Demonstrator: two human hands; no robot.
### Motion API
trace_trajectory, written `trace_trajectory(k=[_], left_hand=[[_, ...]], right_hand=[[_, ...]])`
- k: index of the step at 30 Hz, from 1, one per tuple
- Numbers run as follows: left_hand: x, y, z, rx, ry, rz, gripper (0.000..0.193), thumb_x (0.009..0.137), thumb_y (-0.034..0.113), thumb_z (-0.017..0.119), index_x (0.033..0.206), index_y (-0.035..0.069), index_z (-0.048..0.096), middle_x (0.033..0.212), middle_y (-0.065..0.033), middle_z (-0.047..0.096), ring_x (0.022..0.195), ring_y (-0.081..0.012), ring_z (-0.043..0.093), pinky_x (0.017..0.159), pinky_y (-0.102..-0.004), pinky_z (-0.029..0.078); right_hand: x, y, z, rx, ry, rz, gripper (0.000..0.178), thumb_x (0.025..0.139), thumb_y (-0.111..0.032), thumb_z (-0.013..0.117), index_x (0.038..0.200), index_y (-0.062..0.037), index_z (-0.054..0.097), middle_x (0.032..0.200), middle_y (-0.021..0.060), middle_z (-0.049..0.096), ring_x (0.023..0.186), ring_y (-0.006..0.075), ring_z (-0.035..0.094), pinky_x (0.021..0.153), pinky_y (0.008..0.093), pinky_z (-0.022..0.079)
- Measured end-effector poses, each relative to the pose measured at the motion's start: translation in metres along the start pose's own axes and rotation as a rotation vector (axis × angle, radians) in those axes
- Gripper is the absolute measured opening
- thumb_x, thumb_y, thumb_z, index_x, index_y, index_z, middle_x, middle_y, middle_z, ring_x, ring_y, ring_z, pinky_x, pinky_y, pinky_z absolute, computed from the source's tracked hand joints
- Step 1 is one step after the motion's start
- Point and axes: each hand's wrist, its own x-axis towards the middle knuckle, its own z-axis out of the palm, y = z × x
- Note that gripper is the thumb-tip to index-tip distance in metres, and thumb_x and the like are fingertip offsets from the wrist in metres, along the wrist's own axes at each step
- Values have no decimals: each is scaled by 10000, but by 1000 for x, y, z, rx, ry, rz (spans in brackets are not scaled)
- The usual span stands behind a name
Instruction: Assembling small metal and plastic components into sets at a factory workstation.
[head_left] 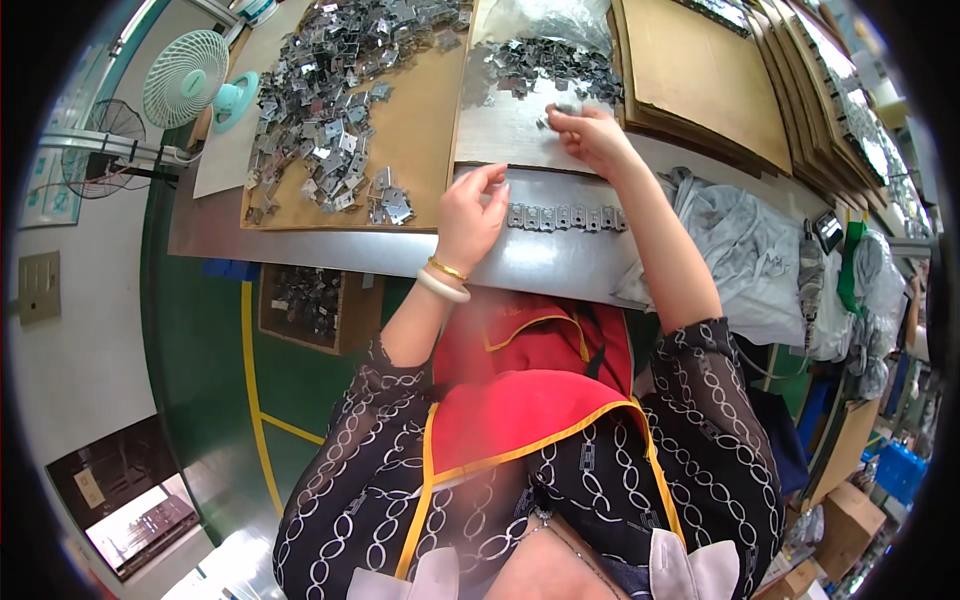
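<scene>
My right hand (592, 138) is over the pale metal sheet (500, 140), its fingers closed on a small metal piece (565, 109) that is partly hidden. Just beyond it lies a heap of dark metal brackets (555, 68). My left hand (470, 218) is at the near edge of the sheet, fingers bent and thumb apart, with nothing visible between them. To the right of that hand, a row of small metal brackets (565, 218) stands side by side on the steel table (400, 245).
A large pile of silver brackets (325, 120) covers much of a cardboard sheet (420, 130) at the left. Stacked cardboard (700, 70) and a grey cloth (735, 240) are at the right. A green fan (187, 80) stands far left. Below the table sits a box of parts (345, 312).
</scene>
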Motion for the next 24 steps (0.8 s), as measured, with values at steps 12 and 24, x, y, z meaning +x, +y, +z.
trace_trajectory(k=[12, 24], left_hand=[[7, 26, -15, -392, -630, 177, 373, 833, -32, 770, 1179, 109, 761, 985, -67, 683, 886, -144, 671, 757, -283, 572], [-3, 37, -21, -235, -478, 426, 258, 761, 59, 879, 952, 43, 705, 887, -55, 691, 790, -118, 694, 715, -267, 574]], right_hand=[[-103, -7, -5, 274, -652, 494, 326, 881, -4, 669, 1153, 38, 493, 663, -44, 430, 499, 19, 384, 428, 197, 240], [-139, -22, 8, 99, -390, 324, 240, 943, -106, 709, 1151, -26, 618, 773, 13, 602, 554, 41, 455, 477, 199, 312]])
